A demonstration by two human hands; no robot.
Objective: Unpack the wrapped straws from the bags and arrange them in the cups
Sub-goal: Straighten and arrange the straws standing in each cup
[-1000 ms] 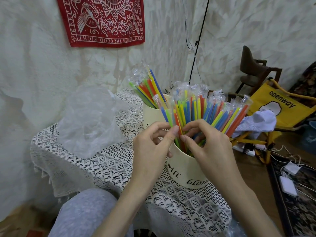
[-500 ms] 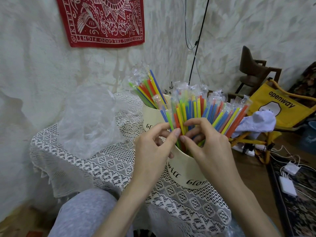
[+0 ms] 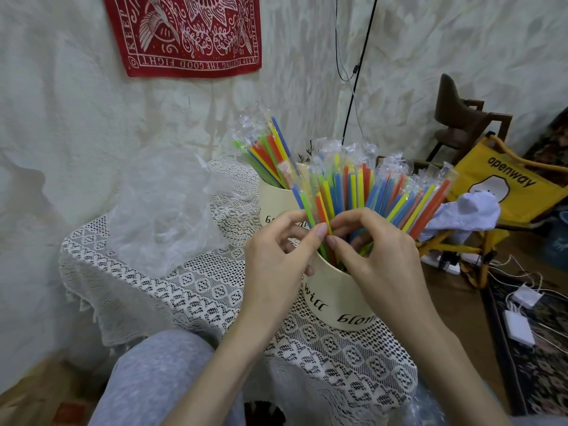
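Note:
Two cream cups with black lettering stand on a lace-covered table. The near cup holds a wide fan of wrapped coloured straws. The far cup holds a smaller bunch of straws leaning left. My left hand and my right hand meet above the near cup's rim, fingertips pinching straws near the fan's left side. The lower ends of the straws are hidden behind my hands.
A crumpled clear plastic bag lies on the table's left part. To the right stand a yellow folding chair with white cloth and a dark wooden chair. White chargers and cables lie on the rug. A black cable hangs at the wall.
Both hands have risen slightly along the straws, and the fan in the near cup has shifted a little. The far cup and the plastic bag have stayed put.

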